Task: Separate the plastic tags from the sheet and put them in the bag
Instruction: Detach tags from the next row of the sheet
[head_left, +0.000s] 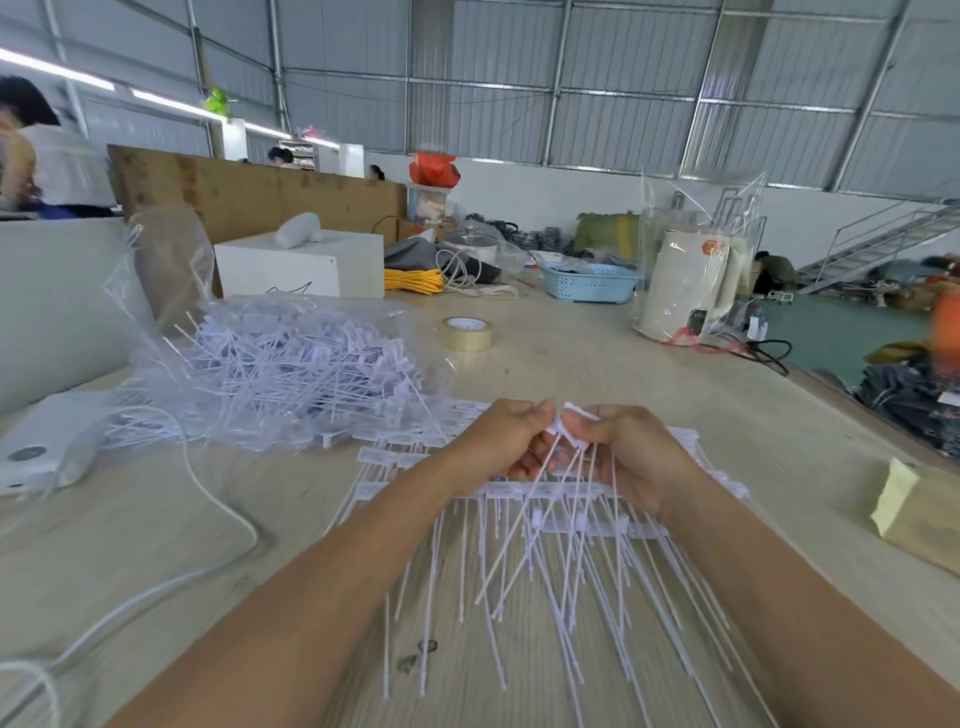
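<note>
A small bunch of white plastic tags is pinched at its heads between both hands, raised just above the table; the long thin tails hang down toward the camera, too many and too tangled to count. The left hand curls its fingers round the bunch from the left, and the right hand closes thumb and fingers on the same heads from the right, so the two hands touch. Directly beneath them lies the sheet of still-joined tags, flat on the wood, its rows of tails fanning toward the near edge. To the left, near the sheet, the clear plastic bag lies open and heaped with loose tags. Small printed labels show on the tag heads, but the writing is too blurred to read. One roll of tape stands beyond the hands with bare tabletop around it. A white cable curves across the near left. A white kettle wrapped in clear plastic stands far right, by the table's right edge.
</note>
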